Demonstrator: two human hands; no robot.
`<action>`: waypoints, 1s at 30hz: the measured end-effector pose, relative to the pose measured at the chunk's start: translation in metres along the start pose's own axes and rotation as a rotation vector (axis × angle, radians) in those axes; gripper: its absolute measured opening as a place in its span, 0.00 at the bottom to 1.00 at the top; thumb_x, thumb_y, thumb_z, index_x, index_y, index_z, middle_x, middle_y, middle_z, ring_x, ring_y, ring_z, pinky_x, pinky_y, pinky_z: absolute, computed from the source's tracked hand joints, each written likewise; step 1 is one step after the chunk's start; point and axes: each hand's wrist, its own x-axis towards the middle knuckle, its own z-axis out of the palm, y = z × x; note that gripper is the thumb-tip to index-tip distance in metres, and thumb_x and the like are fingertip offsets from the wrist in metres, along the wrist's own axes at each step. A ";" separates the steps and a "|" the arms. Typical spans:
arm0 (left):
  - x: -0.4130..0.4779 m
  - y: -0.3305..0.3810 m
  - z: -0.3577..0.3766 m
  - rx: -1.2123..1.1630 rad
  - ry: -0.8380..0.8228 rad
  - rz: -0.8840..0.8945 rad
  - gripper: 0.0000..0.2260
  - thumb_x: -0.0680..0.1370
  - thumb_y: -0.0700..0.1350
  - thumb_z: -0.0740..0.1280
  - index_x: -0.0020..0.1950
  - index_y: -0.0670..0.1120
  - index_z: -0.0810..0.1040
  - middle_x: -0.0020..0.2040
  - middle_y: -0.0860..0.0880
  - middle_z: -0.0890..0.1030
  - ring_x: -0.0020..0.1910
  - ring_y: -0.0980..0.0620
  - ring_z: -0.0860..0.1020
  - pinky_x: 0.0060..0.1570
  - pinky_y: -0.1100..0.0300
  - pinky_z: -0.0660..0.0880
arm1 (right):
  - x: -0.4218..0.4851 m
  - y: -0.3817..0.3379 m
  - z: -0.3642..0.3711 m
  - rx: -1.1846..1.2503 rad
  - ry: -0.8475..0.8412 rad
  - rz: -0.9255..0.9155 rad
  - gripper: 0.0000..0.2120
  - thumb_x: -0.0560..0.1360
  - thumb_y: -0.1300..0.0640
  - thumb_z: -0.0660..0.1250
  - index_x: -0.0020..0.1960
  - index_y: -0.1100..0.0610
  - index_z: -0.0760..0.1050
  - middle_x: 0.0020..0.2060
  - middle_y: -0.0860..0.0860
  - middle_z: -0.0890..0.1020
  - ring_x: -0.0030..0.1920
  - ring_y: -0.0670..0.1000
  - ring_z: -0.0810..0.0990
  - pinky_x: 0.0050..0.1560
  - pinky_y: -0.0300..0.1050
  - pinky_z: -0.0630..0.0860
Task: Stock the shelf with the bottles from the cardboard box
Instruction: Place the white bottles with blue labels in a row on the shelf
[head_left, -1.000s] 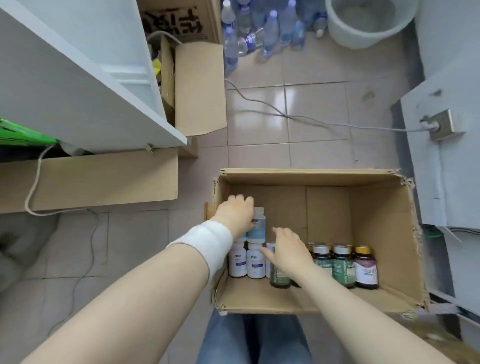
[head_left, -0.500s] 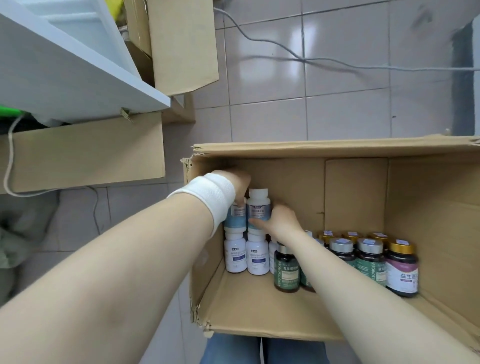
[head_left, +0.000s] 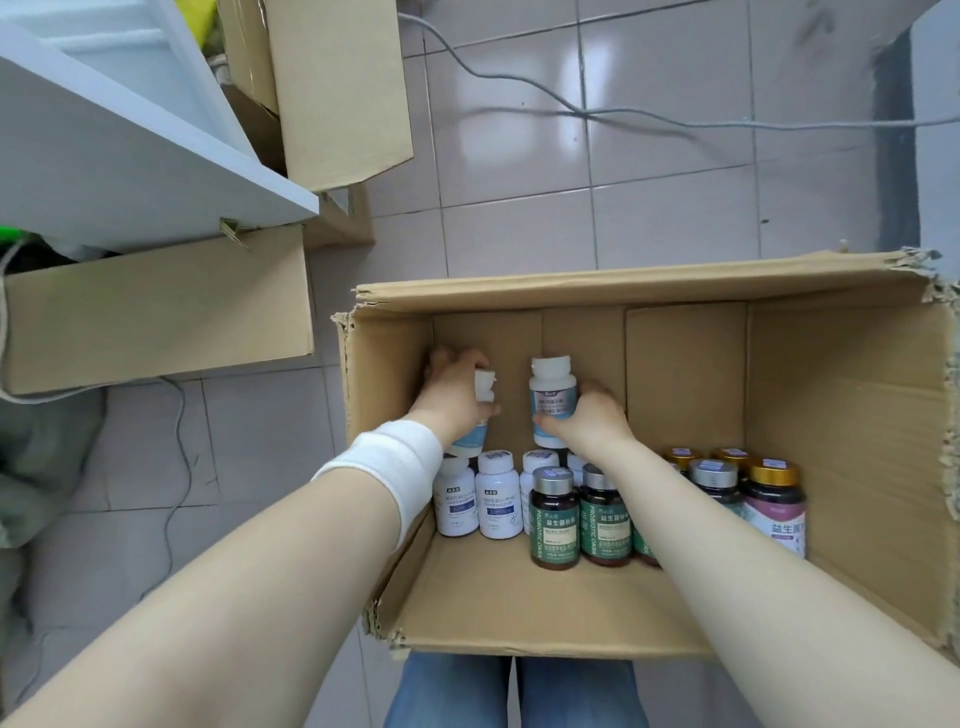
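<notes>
Inside cardboard box, my left hand wraps one white bottle, my right hand another. Step: lifting out pair. Next: raise clear, carry left to shelf. Remaining bottles stand below.

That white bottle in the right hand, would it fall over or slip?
The white bottle looks smooth plastic, so maybe a little slippery, though the right hand wraps its label. It's tall and narrow, so a bump might tip it. It's round, so it would probably roll.
</notes>
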 end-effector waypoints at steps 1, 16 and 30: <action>-0.002 0.001 -0.002 -0.053 0.015 0.014 0.22 0.71 0.42 0.73 0.62 0.46 0.72 0.62 0.43 0.67 0.62 0.45 0.68 0.58 0.62 0.66 | -0.002 0.000 -0.002 0.019 -0.005 -0.001 0.25 0.71 0.52 0.71 0.61 0.63 0.68 0.58 0.58 0.77 0.57 0.57 0.77 0.45 0.42 0.68; -0.197 0.071 -0.085 -0.635 -0.143 0.526 0.13 0.77 0.43 0.67 0.59 0.51 0.71 0.49 0.52 0.76 0.46 0.58 0.76 0.45 0.67 0.76 | -0.234 0.014 -0.072 0.586 0.187 -0.090 0.27 0.69 0.54 0.74 0.64 0.58 0.68 0.57 0.51 0.76 0.56 0.49 0.74 0.60 0.48 0.73; -0.476 0.110 -0.075 -0.509 -0.530 0.971 0.17 0.74 0.47 0.68 0.61 0.51 0.69 0.58 0.44 0.79 0.51 0.49 0.79 0.52 0.52 0.78 | -0.539 0.094 0.013 1.139 0.718 -0.315 0.15 0.72 0.63 0.69 0.56 0.56 0.72 0.52 0.55 0.79 0.50 0.51 0.77 0.50 0.44 0.74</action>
